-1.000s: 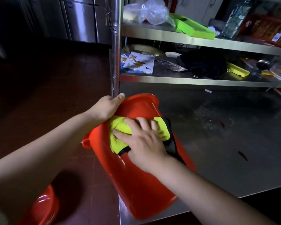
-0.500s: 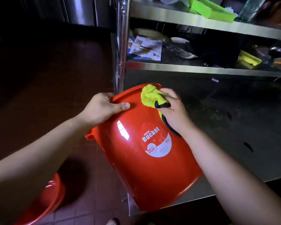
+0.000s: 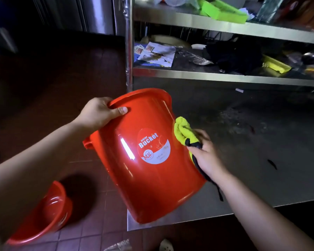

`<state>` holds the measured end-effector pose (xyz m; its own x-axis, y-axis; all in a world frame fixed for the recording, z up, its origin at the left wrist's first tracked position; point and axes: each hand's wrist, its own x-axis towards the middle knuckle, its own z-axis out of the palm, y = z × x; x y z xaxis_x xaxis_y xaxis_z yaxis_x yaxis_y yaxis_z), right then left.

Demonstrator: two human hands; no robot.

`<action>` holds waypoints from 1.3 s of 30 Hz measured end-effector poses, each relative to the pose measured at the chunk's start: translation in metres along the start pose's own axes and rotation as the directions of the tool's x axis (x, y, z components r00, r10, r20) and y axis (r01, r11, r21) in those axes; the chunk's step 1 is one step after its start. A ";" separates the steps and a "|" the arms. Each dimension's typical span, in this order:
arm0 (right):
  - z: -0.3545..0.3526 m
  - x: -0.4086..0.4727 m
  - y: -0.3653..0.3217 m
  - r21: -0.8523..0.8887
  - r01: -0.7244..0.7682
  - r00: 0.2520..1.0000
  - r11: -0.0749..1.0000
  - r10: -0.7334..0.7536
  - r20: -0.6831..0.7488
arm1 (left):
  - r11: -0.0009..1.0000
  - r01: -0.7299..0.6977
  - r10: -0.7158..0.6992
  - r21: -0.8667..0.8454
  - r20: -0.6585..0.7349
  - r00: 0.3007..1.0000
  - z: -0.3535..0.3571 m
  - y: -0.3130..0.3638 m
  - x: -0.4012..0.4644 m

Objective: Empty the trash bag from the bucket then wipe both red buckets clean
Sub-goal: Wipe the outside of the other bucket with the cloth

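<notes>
Bucket (image 3: 145, 160) rim stays gripped by left hand (image 3: 98, 113); right hand (image 3: 207, 156), clutching cloth (image 3: 184, 131), moved down its side.

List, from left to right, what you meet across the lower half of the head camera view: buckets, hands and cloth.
Bucket on the floor → left hand → held bucket → yellow cloth → right hand
</notes>
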<state>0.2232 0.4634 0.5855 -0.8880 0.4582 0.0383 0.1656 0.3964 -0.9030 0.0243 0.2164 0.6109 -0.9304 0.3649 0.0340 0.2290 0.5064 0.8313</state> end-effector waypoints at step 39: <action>-0.110 -0.030 0.084 0.401 -0.206 0.978 0.893 0.178 0.106 | 0.518 -0.688 0.755 0.508 0.106 0.647 0.177 0.089 -0.119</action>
<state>0.3114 0.5707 0.5553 -0.8847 0.4343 -0.1692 0.1594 -0.0594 -0.9854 0.2058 0.3565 0.5826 -0.3984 0.7015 0.5909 0.9044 0.4080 0.1253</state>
